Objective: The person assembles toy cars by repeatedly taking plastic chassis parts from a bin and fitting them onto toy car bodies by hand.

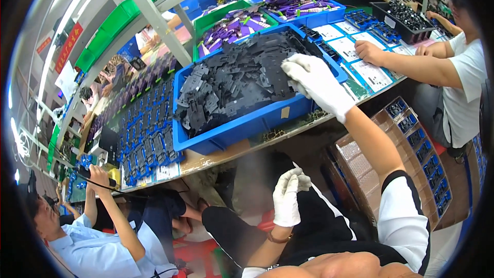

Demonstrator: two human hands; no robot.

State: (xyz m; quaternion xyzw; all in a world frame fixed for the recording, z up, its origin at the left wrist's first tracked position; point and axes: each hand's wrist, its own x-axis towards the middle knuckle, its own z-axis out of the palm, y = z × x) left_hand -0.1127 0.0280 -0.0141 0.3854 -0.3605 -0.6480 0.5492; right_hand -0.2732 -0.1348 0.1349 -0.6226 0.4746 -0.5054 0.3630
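My right hand [320,83], in a white glove, reaches over the right part of a large blue bin [247,133]. Its bent fingers rest at the heap of thin black plastic parts [234,77] in that bin; what they grip is hidden. Lower down, in front of my lap, my left hand [289,195] is held up in a white glove, away from the bench. Thumb and fingers there are pressed together, and anything between them is too small or hidden to make out.
Behind the bin stand a green tray [198,24] and a blue tray [337,12] of purple parts. Blue-and-black assemblies [146,128] line the bench at left. Co-workers sit at left [98,247] and right [465,82]. A brown crate [368,141] stands below at right.
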